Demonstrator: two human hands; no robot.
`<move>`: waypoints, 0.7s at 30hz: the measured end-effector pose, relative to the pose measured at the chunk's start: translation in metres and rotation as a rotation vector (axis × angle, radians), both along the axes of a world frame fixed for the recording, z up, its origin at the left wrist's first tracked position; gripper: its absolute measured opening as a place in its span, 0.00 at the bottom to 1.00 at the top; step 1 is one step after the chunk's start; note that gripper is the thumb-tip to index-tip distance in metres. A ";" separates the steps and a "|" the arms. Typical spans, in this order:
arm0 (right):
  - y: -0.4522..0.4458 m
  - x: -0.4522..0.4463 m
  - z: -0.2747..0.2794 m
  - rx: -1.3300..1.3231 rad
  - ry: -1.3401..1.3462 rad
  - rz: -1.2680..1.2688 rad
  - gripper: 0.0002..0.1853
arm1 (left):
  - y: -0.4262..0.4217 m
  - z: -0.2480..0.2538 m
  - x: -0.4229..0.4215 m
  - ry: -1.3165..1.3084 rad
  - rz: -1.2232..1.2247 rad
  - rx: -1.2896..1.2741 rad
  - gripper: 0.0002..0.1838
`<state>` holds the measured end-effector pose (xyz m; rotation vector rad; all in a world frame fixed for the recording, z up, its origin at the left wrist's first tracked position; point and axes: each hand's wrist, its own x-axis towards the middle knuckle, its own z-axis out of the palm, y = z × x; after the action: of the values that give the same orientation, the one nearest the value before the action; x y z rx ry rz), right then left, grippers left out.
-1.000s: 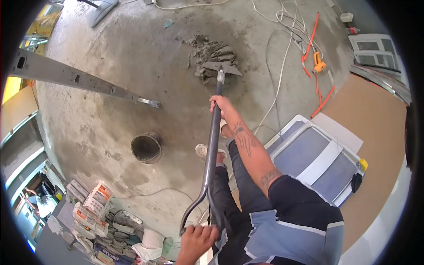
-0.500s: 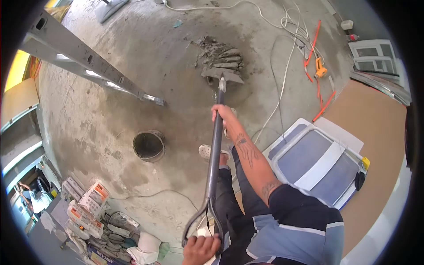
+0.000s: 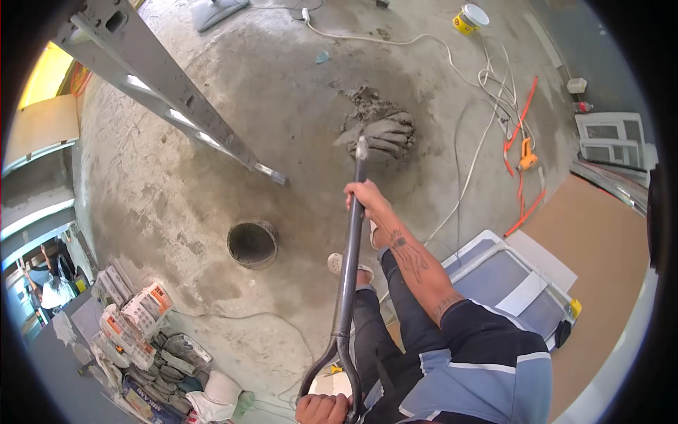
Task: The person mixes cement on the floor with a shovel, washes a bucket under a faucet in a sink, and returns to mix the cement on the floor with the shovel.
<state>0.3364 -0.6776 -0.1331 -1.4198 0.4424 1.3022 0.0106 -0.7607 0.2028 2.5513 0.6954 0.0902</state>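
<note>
A long-handled shovel [image 3: 347,283] slants from below my body up to a pile of wet grey mortar [image 3: 385,127] on the concrete floor. My right hand [image 3: 363,194] is closed around the lower shaft, near the blade end. At the bottom of the view, my left hand [image 3: 323,408] grips the crossbar of the D-shaped handle. The blade is hard to make out against the mortar, which shows smeared ridges. Left of the shaft stands a dark bucket [image 3: 253,244], apart from the shovel.
A metal ladder [image 3: 176,106] slants in from upper left. White cables [image 3: 487,78] and an orange tool [image 3: 527,155] lie right, above a framed panel [image 3: 487,265]. Bags [image 3: 148,307] are stacked lower left. A yellow-white tub [image 3: 471,19] stands far back; another person [image 3: 53,290] appears far left.
The shovel's blade, plainly visible at the pile's near edge before, now blends into the mortar. Both hands keep their grip. The view has shifted, bringing the yellow-white tub into sight.
</note>
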 end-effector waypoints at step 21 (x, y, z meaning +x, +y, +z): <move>0.029 0.201 -0.102 -0.341 -0.157 0.488 0.06 | -0.018 -0.102 0.221 0.314 -0.479 -0.146 0.04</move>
<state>0.5371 -0.6488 -0.2346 -1.9885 0.2225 1.5315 0.2312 -0.7784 0.1007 2.5378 0.1706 -0.5094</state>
